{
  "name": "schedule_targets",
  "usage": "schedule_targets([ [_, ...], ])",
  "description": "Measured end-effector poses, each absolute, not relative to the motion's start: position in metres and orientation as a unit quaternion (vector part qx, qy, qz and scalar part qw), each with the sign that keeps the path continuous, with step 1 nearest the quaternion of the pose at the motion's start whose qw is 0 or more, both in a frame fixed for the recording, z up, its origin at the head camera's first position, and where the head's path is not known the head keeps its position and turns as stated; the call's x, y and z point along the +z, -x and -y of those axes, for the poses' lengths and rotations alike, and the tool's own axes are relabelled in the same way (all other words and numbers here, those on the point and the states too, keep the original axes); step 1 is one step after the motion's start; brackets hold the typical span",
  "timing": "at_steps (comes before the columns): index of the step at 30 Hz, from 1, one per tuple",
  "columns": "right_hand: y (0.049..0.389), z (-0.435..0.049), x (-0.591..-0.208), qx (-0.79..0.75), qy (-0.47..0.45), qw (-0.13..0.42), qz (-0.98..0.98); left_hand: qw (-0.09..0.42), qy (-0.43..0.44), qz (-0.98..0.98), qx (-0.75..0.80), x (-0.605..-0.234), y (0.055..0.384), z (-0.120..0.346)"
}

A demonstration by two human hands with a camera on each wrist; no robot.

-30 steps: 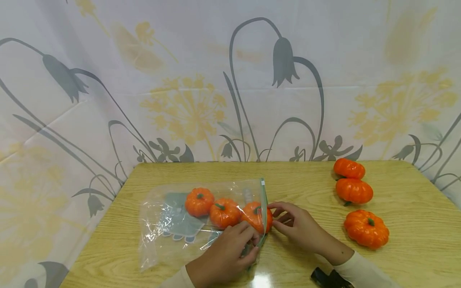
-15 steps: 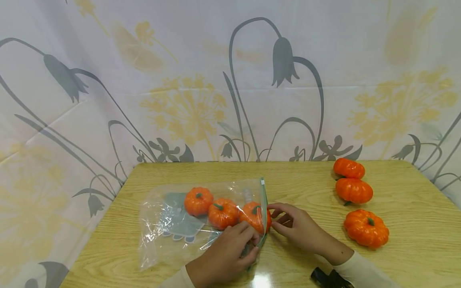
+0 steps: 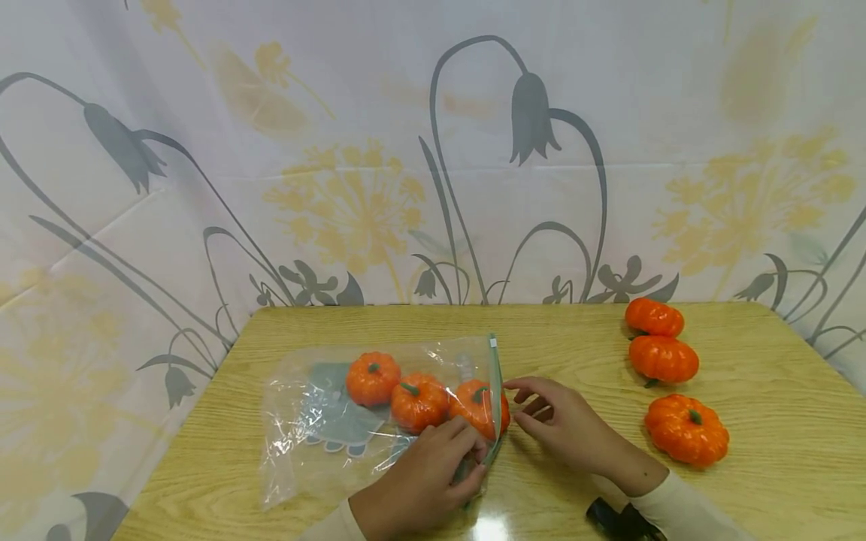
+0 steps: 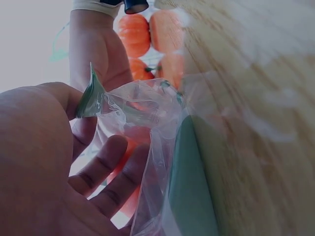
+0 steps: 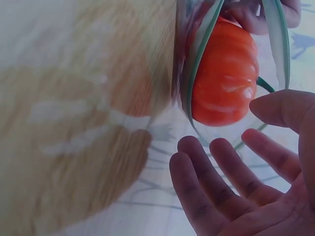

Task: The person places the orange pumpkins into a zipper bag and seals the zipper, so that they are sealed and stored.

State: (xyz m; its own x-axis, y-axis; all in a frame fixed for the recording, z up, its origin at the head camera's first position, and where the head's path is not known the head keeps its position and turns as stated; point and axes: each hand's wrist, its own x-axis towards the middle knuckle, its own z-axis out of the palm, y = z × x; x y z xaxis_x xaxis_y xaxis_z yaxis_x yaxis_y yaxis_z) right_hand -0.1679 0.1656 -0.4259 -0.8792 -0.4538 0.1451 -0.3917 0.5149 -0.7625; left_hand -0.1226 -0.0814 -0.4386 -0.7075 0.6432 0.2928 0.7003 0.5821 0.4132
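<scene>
The bag [image 3: 298, 421] is laid toward the worktop's [image 3: 575, 330] left edge, its rim [image 3: 497, 376] pinched by the left hand [image 3: 426, 469]; the right hand [image 3: 558, 421] is loosely spread, empty, beside a bagged pumpkin [image 5: 226, 73]. Limp, slippery plastic is likely; the rim is best gripped.

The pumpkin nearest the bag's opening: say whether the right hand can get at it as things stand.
Probably yes. The right hand is just outside the open mouth of the bag, and the pumpkin shows between the parted green edges, with nothing visible blocking the way.
</scene>
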Motion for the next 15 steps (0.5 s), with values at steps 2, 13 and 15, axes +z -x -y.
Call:
schedule_targets([
  [2, 0.1678, -0.1663, -0.4246, -0.422, 0.246, 0.027, -0.872, 0.054, 0.375, 0.889, -0.256, -0.4386, 0.1226, 0.0814],
  [13, 0.1615, -0.1670, -0.4171, -0.371, 0.262, -0.057, -0.889, 0.046, 0.374, 0.890, -0.257, -0.4373, 0.1226, 0.0810],
  [15, 0.1589, -0.1680, -0.4159, -0.362, 0.260, -0.067, -0.893, 0.049, 0.375, 0.889, -0.256, -0.4373, 0.1229, 0.0813],
])
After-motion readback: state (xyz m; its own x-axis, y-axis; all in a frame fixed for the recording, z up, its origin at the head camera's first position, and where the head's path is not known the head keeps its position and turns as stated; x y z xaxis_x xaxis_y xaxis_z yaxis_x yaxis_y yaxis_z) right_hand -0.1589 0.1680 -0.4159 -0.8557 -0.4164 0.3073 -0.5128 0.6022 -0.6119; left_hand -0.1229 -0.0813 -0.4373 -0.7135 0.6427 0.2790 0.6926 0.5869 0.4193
